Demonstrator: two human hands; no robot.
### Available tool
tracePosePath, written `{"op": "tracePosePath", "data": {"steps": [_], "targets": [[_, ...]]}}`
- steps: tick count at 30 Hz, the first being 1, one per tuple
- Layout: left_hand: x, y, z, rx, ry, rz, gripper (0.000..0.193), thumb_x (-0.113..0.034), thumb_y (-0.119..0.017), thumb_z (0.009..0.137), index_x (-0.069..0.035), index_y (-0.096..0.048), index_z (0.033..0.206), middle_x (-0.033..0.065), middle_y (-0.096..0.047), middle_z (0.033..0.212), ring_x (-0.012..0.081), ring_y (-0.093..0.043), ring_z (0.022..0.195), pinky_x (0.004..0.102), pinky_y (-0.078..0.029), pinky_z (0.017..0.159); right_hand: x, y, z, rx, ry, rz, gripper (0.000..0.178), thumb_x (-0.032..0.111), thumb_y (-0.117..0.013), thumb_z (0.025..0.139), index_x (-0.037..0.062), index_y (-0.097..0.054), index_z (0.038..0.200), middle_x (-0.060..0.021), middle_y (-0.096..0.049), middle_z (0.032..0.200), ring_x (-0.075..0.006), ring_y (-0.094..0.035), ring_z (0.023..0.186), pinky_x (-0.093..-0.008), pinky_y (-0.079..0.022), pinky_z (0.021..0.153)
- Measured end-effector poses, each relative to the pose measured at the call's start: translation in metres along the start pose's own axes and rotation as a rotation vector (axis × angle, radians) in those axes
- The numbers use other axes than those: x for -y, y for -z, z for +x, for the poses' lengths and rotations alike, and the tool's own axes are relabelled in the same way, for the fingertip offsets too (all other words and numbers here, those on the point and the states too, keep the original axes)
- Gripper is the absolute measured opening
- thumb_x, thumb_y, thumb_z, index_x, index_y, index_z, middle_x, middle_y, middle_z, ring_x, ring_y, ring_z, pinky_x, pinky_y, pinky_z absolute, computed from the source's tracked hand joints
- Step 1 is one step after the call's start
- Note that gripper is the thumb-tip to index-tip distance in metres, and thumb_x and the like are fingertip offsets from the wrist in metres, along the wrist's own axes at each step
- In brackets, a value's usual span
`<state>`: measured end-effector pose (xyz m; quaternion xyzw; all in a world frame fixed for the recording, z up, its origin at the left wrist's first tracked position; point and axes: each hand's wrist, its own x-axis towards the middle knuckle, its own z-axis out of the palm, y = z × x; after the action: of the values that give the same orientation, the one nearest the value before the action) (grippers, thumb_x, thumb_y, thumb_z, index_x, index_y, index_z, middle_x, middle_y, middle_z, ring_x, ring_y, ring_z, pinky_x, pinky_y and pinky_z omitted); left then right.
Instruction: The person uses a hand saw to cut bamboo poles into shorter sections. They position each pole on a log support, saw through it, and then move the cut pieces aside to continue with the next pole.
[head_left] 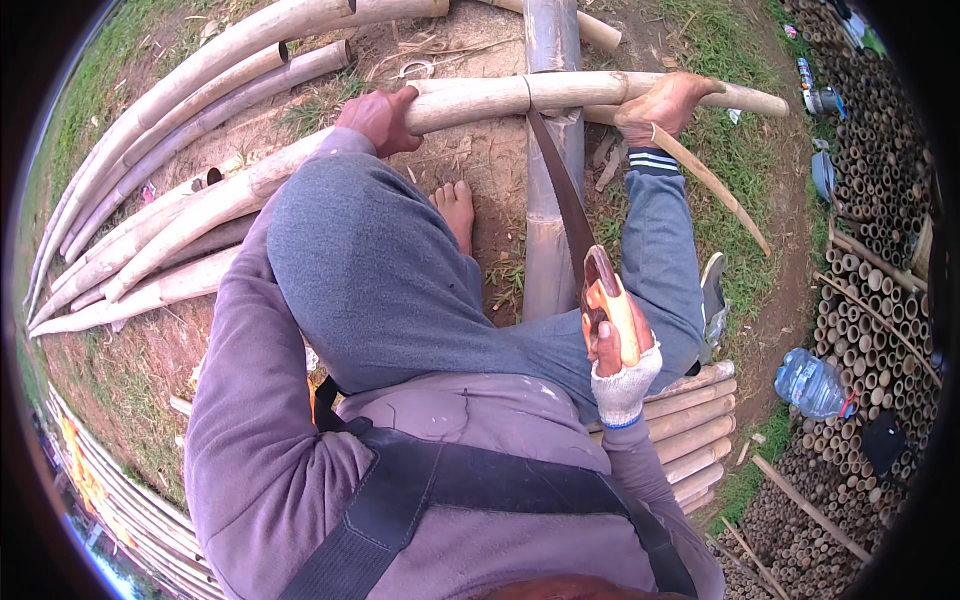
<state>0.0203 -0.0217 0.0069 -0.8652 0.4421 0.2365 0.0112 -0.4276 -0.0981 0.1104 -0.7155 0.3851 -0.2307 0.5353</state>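
Note:
A long bamboo pole (478, 97) lies across a thick grey bamboo post (552, 245). My left hand (380, 121) is wrapped round the pole, left of the post. My right hand (625, 355), in a white fingerless glove, grips the orange handle of a hand saw (567, 195). The saw's dark blade slants up to the pole, its tip at a dark ring beside the post; I cannot tell how deep any cut goes. My bare right foot (662, 105) rests over the pole to the right of the post. My other foot (456, 212) stands on the dirt.
Several curved bamboo poles (190, 100) lie at the left. A bamboo slat bench (690, 430) is under me. Stacked bamboo ends (870, 330) fill the right side, with a clear plastic bottle (812, 384) near them. A thin bamboo strip (715, 190) hangs near my right foot.

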Motion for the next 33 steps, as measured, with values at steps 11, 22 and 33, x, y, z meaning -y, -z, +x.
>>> {"op": "tracePosePath", "data": {"steps": [11, 22, 33], "targets": [[-0.006, 0.005, 0.01, -0.087, -0.061, -0.042, 0.071, -0.045, -0.087, 0.076, -0.017, -0.063, 0.137, 0.0187, -0.079, 0.111, 0.0399, -0.076, 0.104, 0.0506, -0.059, 0.095, -0.023, -0.073, 0.142, -0.123, 0.341, -0.214, 0.036, 0.018, -0.075, 0.101, -0.0051, -0.071, 0.128, -0.0215, -0.078, 0.117, -0.031, -0.077, 0.105, -0.0392, -0.057, 0.095], [-0.015, 0.011, 0.007, -0.038, -0.047, -0.008, 0.074, -0.045, -0.085, 0.078, -0.016, -0.061, 0.142, 0.0198, -0.078, 0.116, 0.0391, -0.076, 0.109, 0.05, -0.06, 0.095, -0.031, -0.08, 0.14, -0.173, 0.286, -0.145, 0.034, 0.016, -0.074, 0.101, -0.006, -0.071, 0.127, -0.0215, -0.078, 0.115, -0.0299, -0.077, 0.103, -0.0381, -0.058, 0.094], [0.007, -0.002, -0.002, -0.112, -0.019, 0.023, 0.078, -0.047, -0.085, 0.077, -0.015, -0.062, 0.144, 0.0189, -0.078, 0.115, 0.0395, -0.076, 0.106, 0.0495, -0.06, 0.093, -0.004, -0.023, 0.045, -0.039, 0.121, 0.029, 0.041, 0.01, -0.071, 0.102, -0.0098, -0.064, 0.138, -0.0204, -0.074, 0.125, -0.0238, -0.072, 0.115, -0.0358, -0.056, 0.1]]}}
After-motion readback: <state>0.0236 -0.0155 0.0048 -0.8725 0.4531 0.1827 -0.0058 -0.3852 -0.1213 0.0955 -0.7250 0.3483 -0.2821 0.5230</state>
